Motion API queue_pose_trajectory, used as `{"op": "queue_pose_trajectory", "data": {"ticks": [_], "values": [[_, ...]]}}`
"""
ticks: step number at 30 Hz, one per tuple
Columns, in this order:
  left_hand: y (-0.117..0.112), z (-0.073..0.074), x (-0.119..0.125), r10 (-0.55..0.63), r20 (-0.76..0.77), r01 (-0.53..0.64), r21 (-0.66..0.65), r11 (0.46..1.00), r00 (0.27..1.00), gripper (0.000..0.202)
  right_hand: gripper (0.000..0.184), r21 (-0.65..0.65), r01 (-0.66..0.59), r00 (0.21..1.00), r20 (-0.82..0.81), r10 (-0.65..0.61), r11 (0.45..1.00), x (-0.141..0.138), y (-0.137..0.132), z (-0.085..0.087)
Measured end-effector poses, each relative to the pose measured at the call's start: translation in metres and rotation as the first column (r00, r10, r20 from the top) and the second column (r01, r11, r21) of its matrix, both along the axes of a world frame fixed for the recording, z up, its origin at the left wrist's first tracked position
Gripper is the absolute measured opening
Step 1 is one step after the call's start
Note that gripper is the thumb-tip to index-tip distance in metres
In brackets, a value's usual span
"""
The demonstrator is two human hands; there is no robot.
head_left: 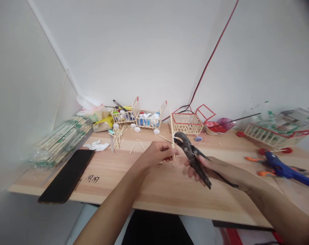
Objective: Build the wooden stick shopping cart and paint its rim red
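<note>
My left hand [162, 152] is closed in a pinch around thin wooden sticks [172, 127], which stand upright above the table. In my right hand [204, 168] is a pair of dark, worn pliers [189, 148], my fingers wrapped round the handles. The jaws of the pliers are at the sticks, just above my left fingertips; whether they bite on the wood I cannot tell. Short cut stick pieces [132, 149] lie on the wooden table [154, 194] beyond and beside my left hand.
Small stick-built carts [148, 120] line the back, one with a red rim [187, 119]. Packaged sticks [65, 139] and a black phone-like slab [67, 175] lie left. A blue glue gun [279, 166] and a red-wheeled cart [266, 136] are right. A red-black cable [213, 51] runs down the wall.
</note>
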State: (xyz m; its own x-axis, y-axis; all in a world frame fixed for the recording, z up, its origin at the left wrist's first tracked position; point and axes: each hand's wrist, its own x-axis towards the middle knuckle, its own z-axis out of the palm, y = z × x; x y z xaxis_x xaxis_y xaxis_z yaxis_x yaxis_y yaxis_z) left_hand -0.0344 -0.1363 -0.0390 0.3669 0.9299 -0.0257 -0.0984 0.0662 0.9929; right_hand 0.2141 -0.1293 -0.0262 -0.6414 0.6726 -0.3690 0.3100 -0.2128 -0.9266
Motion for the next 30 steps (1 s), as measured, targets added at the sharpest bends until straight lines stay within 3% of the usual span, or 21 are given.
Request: {"op": "queue_pose_trajectory", "data": {"ticks": [6, 11, 16, 19, 21, 24, 27, 30], "values": [[0.001, -0.001, 0.000, -0.044, 0.015, 0.045, -0.049, 0.998, 0.999, 0.041, 0.057, 0.110, -0.105, 0.992, 0.079, 0.096, 0.988, 0.000, 0.004, 0.007], [0.000, -0.001, 0.001, -0.054, 0.049, 0.056, -0.050, 0.997, 0.997, 0.040, 0.063, 0.192, -0.138, 0.976, 0.194, 0.100, 0.972, 0.003, 0.006, 0.017], [0.000, -0.001, 0.001, -0.033, 0.067, 0.037, -0.057, 0.998, 0.997, 0.039, 0.066, 0.177, -0.149, 0.974, 0.198, 0.113, 0.973, 0.001, 0.004, 0.020], [0.003, -0.001, -0.001, 0.052, 0.113, -0.046, -0.059, 0.997, 0.992, 0.039, 0.068, 0.222, -0.166, 0.968, 0.222, 0.116, 0.961, 0.000, 0.004, 0.019], [0.005, -0.001, -0.004, 0.156, 0.169, -0.146, -0.070, 0.987, 0.973, 0.040, 0.063, 0.366, -0.137, 0.954, 0.298, 0.024, 0.920, 0.001, 0.002, 0.017], [0.006, -0.002, -0.006, 0.212, 0.189, -0.197, -0.093, 0.976, 0.959, 0.042, 0.049, 0.613, -0.092, 0.890, 0.404, -0.211, 0.785, 0.002, 0.000, 0.009], [0.004, -0.002, -0.002, 0.098, 0.106, -0.085, -0.120, 0.989, 0.990, 0.044, 0.042, 0.718, -0.069, 0.791, 0.463, -0.400, 0.693, 0.002, 0.000, -0.006], [0.000, -0.002, 0.003, -0.041, 0.032, 0.045, -0.119, 0.992, 0.999, 0.043, 0.039, 0.741, -0.084, 0.680, 0.531, -0.505, 0.666, 0.002, 0.004, -0.021]]}}
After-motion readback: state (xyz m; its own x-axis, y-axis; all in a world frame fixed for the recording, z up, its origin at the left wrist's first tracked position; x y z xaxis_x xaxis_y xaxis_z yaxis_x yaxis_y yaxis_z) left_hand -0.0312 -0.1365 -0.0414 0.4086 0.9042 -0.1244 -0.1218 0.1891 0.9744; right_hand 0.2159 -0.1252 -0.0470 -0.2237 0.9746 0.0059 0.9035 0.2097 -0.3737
